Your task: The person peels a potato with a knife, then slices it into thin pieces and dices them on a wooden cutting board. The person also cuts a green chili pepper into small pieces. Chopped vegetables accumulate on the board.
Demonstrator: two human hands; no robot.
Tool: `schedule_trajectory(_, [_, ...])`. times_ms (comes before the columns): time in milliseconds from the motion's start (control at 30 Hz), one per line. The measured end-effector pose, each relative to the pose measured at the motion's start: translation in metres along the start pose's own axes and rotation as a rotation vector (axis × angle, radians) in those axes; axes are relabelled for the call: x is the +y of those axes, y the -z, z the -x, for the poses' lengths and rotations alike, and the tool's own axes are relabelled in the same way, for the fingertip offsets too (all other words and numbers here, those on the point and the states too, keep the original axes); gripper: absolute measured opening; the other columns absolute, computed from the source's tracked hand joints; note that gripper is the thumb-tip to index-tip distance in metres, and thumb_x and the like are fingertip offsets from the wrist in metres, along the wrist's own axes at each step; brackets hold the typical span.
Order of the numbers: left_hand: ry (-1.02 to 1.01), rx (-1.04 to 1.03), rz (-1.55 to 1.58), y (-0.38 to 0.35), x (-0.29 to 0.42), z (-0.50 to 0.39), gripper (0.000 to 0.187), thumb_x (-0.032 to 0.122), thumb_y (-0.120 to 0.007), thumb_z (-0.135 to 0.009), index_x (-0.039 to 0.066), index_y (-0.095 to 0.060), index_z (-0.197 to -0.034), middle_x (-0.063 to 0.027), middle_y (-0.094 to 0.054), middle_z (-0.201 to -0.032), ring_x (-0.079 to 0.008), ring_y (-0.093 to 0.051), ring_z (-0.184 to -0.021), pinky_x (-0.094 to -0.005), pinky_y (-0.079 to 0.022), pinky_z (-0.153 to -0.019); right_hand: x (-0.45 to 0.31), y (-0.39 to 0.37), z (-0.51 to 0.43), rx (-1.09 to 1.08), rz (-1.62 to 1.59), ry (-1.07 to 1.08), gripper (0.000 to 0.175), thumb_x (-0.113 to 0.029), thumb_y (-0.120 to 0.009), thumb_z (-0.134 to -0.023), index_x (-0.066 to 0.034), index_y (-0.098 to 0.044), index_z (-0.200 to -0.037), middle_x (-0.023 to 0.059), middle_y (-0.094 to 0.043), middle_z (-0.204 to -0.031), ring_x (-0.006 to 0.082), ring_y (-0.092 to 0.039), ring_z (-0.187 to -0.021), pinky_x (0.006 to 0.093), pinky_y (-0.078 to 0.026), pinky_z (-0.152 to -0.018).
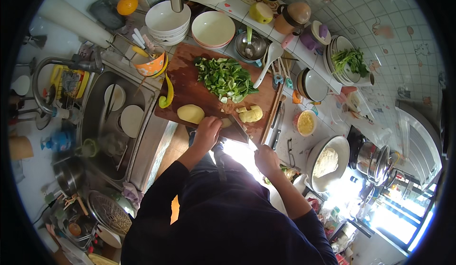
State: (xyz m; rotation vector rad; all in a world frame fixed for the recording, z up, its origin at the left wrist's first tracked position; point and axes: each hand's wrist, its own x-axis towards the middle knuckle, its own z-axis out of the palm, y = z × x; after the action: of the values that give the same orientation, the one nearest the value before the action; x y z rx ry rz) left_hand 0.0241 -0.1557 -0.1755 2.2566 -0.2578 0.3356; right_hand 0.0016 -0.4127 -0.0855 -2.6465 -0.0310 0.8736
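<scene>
My right hand (267,160) grips a kitchen knife (239,126), its blade slanting up and left over the near edge of a wooden cutting board (180,69). Against the blade's left side, the fingers of my left hand (207,132) hold a pale piece of potato (226,123), partly hidden. A peeled potato (191,114) rests left of that hand. Cut potato chunks (250,114) sit right of the blade, with small bits around them. Behind lies a heap of chopped green vegetable (226,78). A yellow-green pepper (167,94) is by the board's left edge.
Left of the board is a steel sink (101,151) with dishes in it. Bowls (213,29) stand behind. Chopsticks (272,113) run along the board's right edge, near another knife (276,136). Farther right are a small bowl (305,122) and a large dough bowl (342,154).
</scene>
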Motion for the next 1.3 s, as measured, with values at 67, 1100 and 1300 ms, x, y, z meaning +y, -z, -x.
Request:
schedule_trajectory(67, [-0.012,0.017,0.014,0.000,-0.001,-0.001,0.021,-0.003,-0.071,-0.077,0.004,-0.063,-0.095,-0.0115,-0.061,-0.094,-0.0350,-0.060,-0.087,-0.0450,-0.050,-0.076,0.000,-0.004,0.000,0.027,-0.030,0.026,0.025,-0.019,-0.057,-0.094,-0.0026,-0.068,-0.110,0.0259,-0.068,-0.101,0.0450,-0.067,-0.094,0.0546,-0.054,-0.086])
schedule_trajectory(1100, [0.155,-0.029,-0.202,0.092,-0.036,-0.011,0.085,0.010,-0.090,-0.059,0.009,-0.057,-0.138,-0.0115,-0.061,-0.132,-0.0372,-0.056,-0.118,-0.0497,-0.046,-0.098,-0.009,0.005,-0.020,-0.062,-0.044,0.035,0.029,-0.028,-0.055,-0.098,-0.0037,-0.069,-0.102,0.0263,-0.070,-0.097,0.0458,-0.068,-0.091,0.0560,-0.054,-0.082])
schedule_trajectory(1300, [0.086,-0.149,-0.180,0.093,-0.049,-0.015,0.080,0.007,-0.088,-0.060,0.010,-0.059,-0.135,-0.0080,-0.061,-0.129,-0.0348,-0.056,-0.118,-0.0477,-0.047,-0.097,0.010,0.018,-0.023,0.058,-0.137,0.015,0.030,-0.029,-0.059,-0.092,-0.0037,-0.071,-0.103,0.0249,-0.072,-0.090,0.0453,-0.069,-0.090,0.0558,-0.054,-0.082])
